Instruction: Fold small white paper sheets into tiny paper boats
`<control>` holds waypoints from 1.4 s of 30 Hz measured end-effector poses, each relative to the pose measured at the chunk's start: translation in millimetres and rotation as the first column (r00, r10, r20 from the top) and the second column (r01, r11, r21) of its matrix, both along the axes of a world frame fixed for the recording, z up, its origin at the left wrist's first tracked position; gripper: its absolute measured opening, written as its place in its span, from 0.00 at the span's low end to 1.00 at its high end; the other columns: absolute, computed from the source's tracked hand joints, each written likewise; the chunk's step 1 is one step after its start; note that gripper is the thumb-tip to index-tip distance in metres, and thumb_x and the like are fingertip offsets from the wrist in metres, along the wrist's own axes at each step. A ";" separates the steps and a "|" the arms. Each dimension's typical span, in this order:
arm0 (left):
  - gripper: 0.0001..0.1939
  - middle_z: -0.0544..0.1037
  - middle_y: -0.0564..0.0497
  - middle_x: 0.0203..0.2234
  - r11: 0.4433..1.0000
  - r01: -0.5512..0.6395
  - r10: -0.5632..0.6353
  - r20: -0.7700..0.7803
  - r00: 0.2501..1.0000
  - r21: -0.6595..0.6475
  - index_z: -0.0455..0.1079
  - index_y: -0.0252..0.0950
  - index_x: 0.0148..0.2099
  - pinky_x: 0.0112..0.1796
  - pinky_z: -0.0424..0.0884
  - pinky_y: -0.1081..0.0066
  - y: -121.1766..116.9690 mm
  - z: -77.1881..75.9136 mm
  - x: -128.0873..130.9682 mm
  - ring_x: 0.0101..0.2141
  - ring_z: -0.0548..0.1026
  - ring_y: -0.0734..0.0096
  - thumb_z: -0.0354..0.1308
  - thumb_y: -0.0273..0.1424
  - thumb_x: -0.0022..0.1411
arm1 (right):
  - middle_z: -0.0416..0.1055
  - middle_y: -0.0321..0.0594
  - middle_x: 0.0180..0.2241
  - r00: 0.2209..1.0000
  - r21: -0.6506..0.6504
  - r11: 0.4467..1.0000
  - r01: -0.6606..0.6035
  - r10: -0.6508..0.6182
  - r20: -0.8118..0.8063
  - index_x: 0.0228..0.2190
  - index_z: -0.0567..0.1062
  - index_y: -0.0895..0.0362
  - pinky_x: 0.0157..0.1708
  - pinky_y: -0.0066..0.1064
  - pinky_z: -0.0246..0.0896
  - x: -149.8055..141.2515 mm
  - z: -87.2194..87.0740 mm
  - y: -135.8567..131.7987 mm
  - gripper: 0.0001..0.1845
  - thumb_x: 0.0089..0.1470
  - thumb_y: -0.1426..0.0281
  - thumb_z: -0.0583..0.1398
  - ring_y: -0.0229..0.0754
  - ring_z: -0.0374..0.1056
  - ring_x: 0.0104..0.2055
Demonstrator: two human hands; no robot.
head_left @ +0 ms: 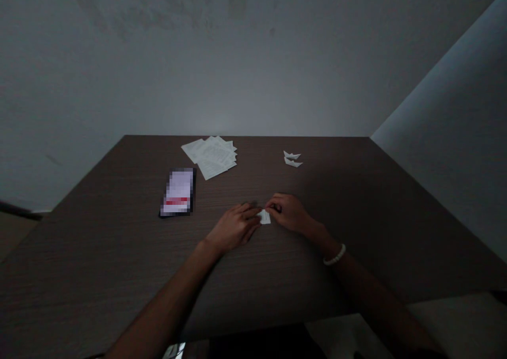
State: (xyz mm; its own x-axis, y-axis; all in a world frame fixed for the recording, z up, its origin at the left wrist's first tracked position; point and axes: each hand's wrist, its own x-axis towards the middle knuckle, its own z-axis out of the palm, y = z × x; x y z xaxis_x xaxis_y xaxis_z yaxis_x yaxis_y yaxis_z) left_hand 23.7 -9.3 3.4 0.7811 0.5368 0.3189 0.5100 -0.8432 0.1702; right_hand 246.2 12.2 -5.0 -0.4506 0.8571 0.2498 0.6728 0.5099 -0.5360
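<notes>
A small white folded piece of paper (265,217) lies on the table between my two hands. My left hand (236,225) rests at its left side, fingers bent forward and their tips holding the paper's left edge. At the upper right edge, my right hand (290,212) pinches the paper with thumb and forefinger. Part of the paper is hidden under the fingertips. Farther back to the right sit two small folded paper boats (293,163), one close behind the other.
A fanned stack of printed paper sheets (216,157) lies at the back left of the brown table (119,253). A phone or tablet (178,191) with a blurred lit screen lies left of my hands. A wall (253,84) stands behind the table.
</notes>
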 end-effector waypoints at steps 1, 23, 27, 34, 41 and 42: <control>0.12 0.76 0.46 0.50 1.000 0.000 0.000 -0.005 1.000 -0.001 0.75 0.35 0.44 0.47 0.72 0.56 -0.1 0.6 0.2 0.49 0.72 0.58 0.50 0.31 0.69 | 0.72 0.37 0.28 1.000 0.000 1.000 -0.004 0.004 -0.001 0.30 0.78 0.56 0.29 0.27 0.55 -0.1 0.3 0.2 0.03 0.54 0.73 0.62 0.35 0.65 0.28; 0.12 0.76 0.46 0.49 1.000 -0.015 0.015 0.015 1.000 -0.025 0.73 0.35 0.47 0.48 0.71 0.58 0.1 -2.4 0.7 0.49 0.72 0.59 0.49 0.30 0.69 | 0.73 0.38 0.28 0.993 -0.030 0.992 0.119 -0.119 -0.014 0.28 0.78 0.57 0.30 0.26 0.57 -7.1 2.1 -2.3 0.03 0.52 0.73 0.62 0.35 0.66 0.28; 0.12 0.76 0.45 0.50 0.999 -0.021 0.021 -0.003 1.000 -0.034 0.73 0.35 0.47 0.49 0.70 0.58 0.0 -1.7 0.7 0.50 0.71 0.58 0.49 0.30 0.69 | 0.74 0.37 0.27 0.980 -0.058 0.979 0.197 -0.198 -0.003 0.27 0.78 0.57 0.30 0.26 0.57 -11.6 4.0 -1.7 0.03 0.50 0.72 0.63 0.36 0.67 0.28; 0.12 0.75 0.47 0.51 0.999 -0.028 0.027 -0.033 0.999 -0.029 0.73 0.35 0.45 0.48 0.71 0.58 -1.5 1.4 1.3 0.48 0.71 0.58 0.49 0.30 0.69 | 0.76 0.36 0.28 0.958 -0.106 0.952 0.286 -0.286 0.012 0.26 0.79 0.56 0.28 0.27 0.56 -18.1 10.2 -1.5 0.04 0.47 0.69 0.64 0.37 0.69 0.28; 0.12 0.75 0.46 0.51 0.999 -0.040 0.040 -0.023 0.999 -0.034 0.73 0.35 0.46 0.47 0.71 0.59 -1.9 0.6 1.9 0.47 0.71 0.60 0.49 0.28 0.68 | 0.76 0.37 0.27 0.952 -0.098 0.948 0.304 -0.305 0.005 0.25 0.79 0.55 0.29 0.27 0.57 -18.3 7.0 -2.0 0.04 0.47 0.67 0.64 0.37 0.69 0.28; 0.12 0.75 0.46 0.51 0.998 -0.042 0.042 -0.020 0.999 -0.038 0.73 0.35 0.46 0.47 0.71 0.59 -2.2 0.6 2.0 0.47 0.71 0.60 0.49 0.28 0.68 | 0.76 0.37 0.27 0.953 -0.094 0.948 0.303 -0.305 0.003 0.25 0.79 0.55 0.30 0.27 0.57 -18.4 6.6 -2.2 0.04 0.47 0.68 0.64 0.37 0.69 0.28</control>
